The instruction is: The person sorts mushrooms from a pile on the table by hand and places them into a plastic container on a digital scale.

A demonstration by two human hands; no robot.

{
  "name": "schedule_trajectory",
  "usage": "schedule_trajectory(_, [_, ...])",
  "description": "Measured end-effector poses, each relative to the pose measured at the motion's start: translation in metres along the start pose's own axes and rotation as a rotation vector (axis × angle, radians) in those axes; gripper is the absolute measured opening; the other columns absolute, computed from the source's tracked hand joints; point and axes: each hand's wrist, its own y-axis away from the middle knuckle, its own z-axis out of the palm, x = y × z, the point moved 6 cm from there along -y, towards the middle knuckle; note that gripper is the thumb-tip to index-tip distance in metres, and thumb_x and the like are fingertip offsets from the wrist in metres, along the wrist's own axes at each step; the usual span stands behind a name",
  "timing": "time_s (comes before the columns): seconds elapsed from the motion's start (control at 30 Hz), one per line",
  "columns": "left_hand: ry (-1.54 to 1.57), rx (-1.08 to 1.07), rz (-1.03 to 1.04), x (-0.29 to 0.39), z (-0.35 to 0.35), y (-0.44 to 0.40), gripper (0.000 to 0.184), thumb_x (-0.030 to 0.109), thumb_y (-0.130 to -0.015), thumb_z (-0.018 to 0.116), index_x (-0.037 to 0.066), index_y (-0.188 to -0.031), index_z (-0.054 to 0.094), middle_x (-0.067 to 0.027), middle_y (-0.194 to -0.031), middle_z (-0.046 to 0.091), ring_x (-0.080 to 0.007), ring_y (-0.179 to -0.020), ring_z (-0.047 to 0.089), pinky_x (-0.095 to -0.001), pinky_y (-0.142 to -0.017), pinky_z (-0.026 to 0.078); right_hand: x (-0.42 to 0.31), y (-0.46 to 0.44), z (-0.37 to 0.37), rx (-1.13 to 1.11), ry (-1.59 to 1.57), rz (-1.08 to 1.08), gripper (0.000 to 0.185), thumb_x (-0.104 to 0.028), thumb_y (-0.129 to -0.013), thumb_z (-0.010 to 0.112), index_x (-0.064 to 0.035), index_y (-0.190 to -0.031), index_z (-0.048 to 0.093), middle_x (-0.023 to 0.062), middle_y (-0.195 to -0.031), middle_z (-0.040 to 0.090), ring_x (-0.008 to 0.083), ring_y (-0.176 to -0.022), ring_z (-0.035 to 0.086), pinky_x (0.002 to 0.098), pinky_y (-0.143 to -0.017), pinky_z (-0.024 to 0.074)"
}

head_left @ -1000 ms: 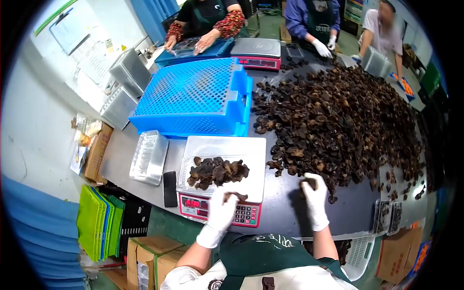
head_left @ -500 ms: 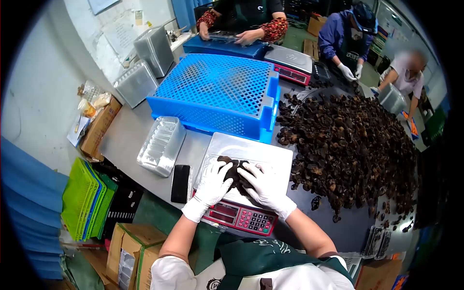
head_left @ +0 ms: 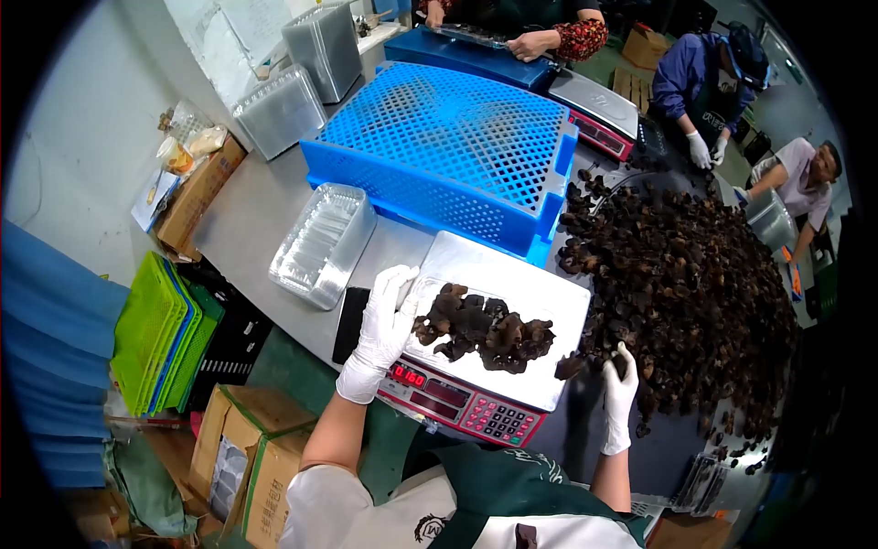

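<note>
"Dark fungus pieces (head_left: 485,329), how do they lie?"

"On the pale top of my scale (head_left: 498,284), in a ragged strip. Its long axis runs crosswise, nearly along the keypad edge, with the right end slanting nearer me."

"And your left hand (head_left: 380,334)?"

"White-gloved, at the strip's left end, fingers pointing away from me and a little right. Thumb and fingers stand apart, with no piece between them. My forearm slants up from below, beside the black phone (head_left: 351,322)."

"Your right hand (head_left: 619,393)?"

"Upright at the near edge of the big heap (head_left: 695,293), wrist towards me, fingers curled. One loose piece (head_left: 570,368) sits by the thumb, over the scale's right edge; against that dark background, I can't tell whether I'm gripping it."
</note>
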Motion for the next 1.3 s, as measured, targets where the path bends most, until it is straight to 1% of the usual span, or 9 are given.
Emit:
schedule_trajectory(0.1, [0.009, -0.066, 0.034, 0.007, 0.008, -0.006, 0.030, 0.009, -0.087, 0.057, 0.002, -0.116, 0.056, -0.0163, -0.115, 0.052, -0.0311, -0.105, 0.055, -0.0352, -0.089, 0.045, -0.003, 0.022, -0.015, 0.038, 0.496, -0.144, 0.054, -0.003, -0.078, 0.065, -0.0030, -0.129, 0.048, 0.0112, -0.128, 0.052, 0.0241, -0.116, 0.050, 0.0344, -0.101, 0.0376])
schedule_trajectory(0.23, [-0.020, -0.236, 0.142, 0.036, 0.037, -0.013, 0.040, 0.008, -0.078, 0.063, 0.004, -0.118, 0.057, -0.0171, -0.114, 0.056, -0.0338, -0.106, 0.054, -0.0389, -0.091, 0.045, -0.036, 0.029, 0.004, -0.071, 0.062, -0.006, 0.041, 0.000, -0.081, 0.060, -0.0013, -0.121, 0.052, 0.0115, -0.122, 0.054, 0.0219, -0.113, 0.051, 0.0315, -0.096, 0.0419])
schedule_trajectory(0.43, [-0.174, -0.558, 0.504, 0.083, 0.087, -0.002, 0.071, 0.045, -0.065, 0.074, 0.014, -0.125, 0.053, -0.0119, -0.128, 0.049, -0.0347, -0.120, 0.042, -0.0508, -0.102, 0.030, -0.110, 0.033, 0.049, -0.154, 0.186, -0.405, 0.031, 0.001, -0.075, 0.062, -0.0020, -0.105, 0.058, 0.0142, -0.108, 0.057, 0.0290, -0.105, 0.054, 0.0376, -0.091, 0.0441])
schedule_trajectory(0.57, [-0.129, -0.587, 0.530, 0.072, 0.103, 0.010, 0.059, 0.040, -0.065, 0.074, 0.016, -0.117, 0.058, -0.0101, -0.126, 0.052, -0.0313, -0.119, 0.046, -0.0479, -0.102, 0.032, -0.130, 0.038, 0.064, -0.212, 0.305, -0.499, 0.025, -0.003, -0.073, 0.065, -0.0040, -0.098, 0.062, 0.0133, -0.101, 0.059, 0.0302, -0.098, 0.056, 0.0386, -0.086, 0.0446])
schedule_trajectory(0.7, [-0.167, -0.567, 0.479, 0.062, 0.106, 0.014, 0.060, 0.033, -0.063, 0.076, 0.016, -0.118, 0.058, -0.0087, -0.126, 0.053, -0.0302, -0.117, 0.047, -0.0483, -0.103, 0.032, -0.087, 0.021, 0.050, -0.070, 0.323, -0.319, 0.027, -0.007, -0.073, 0.067, -0.0058, -0.100, 0.062, 0.0114, -0.101, 0.059, 0.0296, -0.095, 0.056, 0.0382, -0.085, 0.0446])
schedule_trajectory(0.83, [-0.201, -0.618, 0.461, 0.066, 0.108, 0.016, 0.078, 0.041, -0.061, 0.078, 0.018, -0.130, 0.051, -0.0101, -0.128, 0.050, -0.0292, -0.120, 0.045, -0.0488, -0.104, 0.030, -0.017, 0.026, 0.049, -0.223, 0.774, -0.252, 0.039, -0.020, -0.074, 0.069, -0.0080, -0.111, 0.060, 0.0141, -0.107, 0.058, 0.0307, -0.099, 0.055, 0.0388, -0.085, 0.0443])
schedule_trajectory(0.9, [-0.194, -0.625, 0.456, 0.065, 0.108, 0.016, 0.083, 0.044, -0.060, 0.078, 0.017, -0.132, 0.048, -0.0105, -0.129, 0.049, -0.0302, -0.121, 0.045, -0.0497, -0.104, 0.030, -0.022, 0.044, 0.055, -0.267, 0.906, -0.427, 0.038, -0.021, -0.073, 0.071, -0.0088, -0.108, 0.061, 0.0129, -0.104, 0.058, 0.0317, -0.098, 0.053, 0.0389, -0.082, 0.0450])
schedule_trajectory(1.03, [-0.126, -0.601, 0.459, 0.074, 0.095, 0.011, 0.084, 0.050, -0.061, 0.077, 0.007, -0.128, 0.050, -0.0144, -0.128, 0.050, -0.0335, -0.118, 0.046, -0.0499, -0.103, 0.031, 0.002, 0.036, 0.035, -0.124, 0.648, -0.301, 0.027, 0.005, -0.071, 0.064, -0.0048, -0.095, 0.063, 0.0128, -0.098, 0.057, 0.0334, -0.096, 0.052, 0.0388, -0.084, 0.0445])
schedule_trajectory(1.3, [-0.323, -0.284, 0.186, 0.048, 0.036, 0.003, 0.075, 0.036, -0.070, 0.074, 0.000, -0.130, 0.046, -0.0238, -0.129, 0.044, -0.0408, -0.118, 0.043, -0.0470, -0.100, 0.034, -0.068, 0.028, 0.021, -0.094, -0.107, -0.078, 0.017, 0.007, -0.075, 0.062, -0.0006, -0.090, 0.060, 0.0082, -0.095, 0.063, 0.0169, -0.091, 0.061, 0.0270, -0.082, 0.0480])
